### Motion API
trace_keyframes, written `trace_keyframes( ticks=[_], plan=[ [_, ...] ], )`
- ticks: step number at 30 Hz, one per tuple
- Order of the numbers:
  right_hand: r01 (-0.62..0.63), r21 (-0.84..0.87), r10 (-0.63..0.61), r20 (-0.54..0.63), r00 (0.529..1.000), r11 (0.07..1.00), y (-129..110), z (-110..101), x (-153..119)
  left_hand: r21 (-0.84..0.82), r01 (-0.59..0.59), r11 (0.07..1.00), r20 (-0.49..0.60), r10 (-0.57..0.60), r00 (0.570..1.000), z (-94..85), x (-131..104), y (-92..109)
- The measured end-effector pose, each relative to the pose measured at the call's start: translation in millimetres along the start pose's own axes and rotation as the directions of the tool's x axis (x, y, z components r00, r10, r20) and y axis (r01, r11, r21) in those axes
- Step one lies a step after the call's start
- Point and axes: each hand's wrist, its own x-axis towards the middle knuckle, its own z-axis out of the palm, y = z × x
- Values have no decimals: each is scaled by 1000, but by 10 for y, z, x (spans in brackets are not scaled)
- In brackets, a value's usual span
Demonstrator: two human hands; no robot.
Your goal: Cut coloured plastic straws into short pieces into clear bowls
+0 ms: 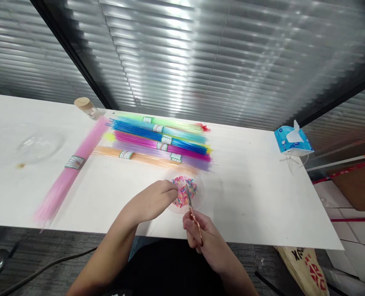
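Observation:
My right hand grips a pair of copper-coloured scissors whose blades point up over a clear dish filled with several small coloured cut pieces. My left hand hovers at the dish's left rim, fingertips pinched together by the scissor blades; whatever they pinch is too small and blurred to make out. Both hands are near the front edge of the white table.
Bundles of long thin coloured sticks lie behind the dish; a pink bundle lies diagonally at left. A small cork-lidded jar, a clear plastic lid and a blue tissue pack also rest on the table. Boxes stand on the right.

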Motion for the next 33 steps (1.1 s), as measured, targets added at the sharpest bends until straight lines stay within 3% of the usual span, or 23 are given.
trace_keyframes(
  ticks=[2,4,6,7,8,10,15,18,21,23,25,27,29,31,33],
  plan=[
    [76,-72,-87,-153,984,994,10,-138,-130,-23,31,999,-41,-32,999,-3,-20,-16],
    [100,-208,-176,-391,903,973,63,-380,-279,-51,68,996,-70,-71,995,-8,-29,-19],
    [-28,-402,-239,-598,765,915,153,-691,-419,-89,89,992,-76,-96,993,-14,-24,-7],
    [-155,-469,-253,-692,676,869,206,-849,-478,-109,93,990,-67,-101,993,-16,-17,3],
    [-293,-513,-239,-737,633,807,261,-996,-527,-127,94,987,-56,-102,993,-17,-8,13],
    [-433,-577,-255,-757,602,692,359,-1226,-584,-150,96,984,-41,-103,994,-16,10,32],
    [-503,-719,-324,-678,660,480,487,-1401,-543,-183,96,978,-47,-106,993,1,22,43],
    [-559,-751,-359,-659,661,351,516,-1403,-504,-213,88,973,-57,-103,993,1,-4,33],
    [-589,-757,-370,-652,662,282,530,-1422,-496,-223,90,971,-72,-108,991,-10,-42,24],
    [-583,-748,-358,-663,657,316,516,-1412,-485,-227,97,969,-85,-119,989,-19,-62,23],
    [-503,-744,-361,-659,659,440,468,-1342,-449,-232,101,967,-92,-125,988,-26,-73,28],
    [-320,-739,-392,-613,686,593,378,-1192,-378,-234,97,967,-96,-122,988,-25,-74,33],
    [-98,-720,-442,-521,730,687,247,-975,-274,-238,87,967,-100,-114,988,-18,-70,33],
    [79,-702,-489,-406,772,708,93,-736,-151,-240,81,967,-106,-109,988,-8,-69,30],
    [165,-690,-499,-317,807,705,-60,-526,-26,-242,82,967,-111,-112,988,0,-77,27]
  ],
)
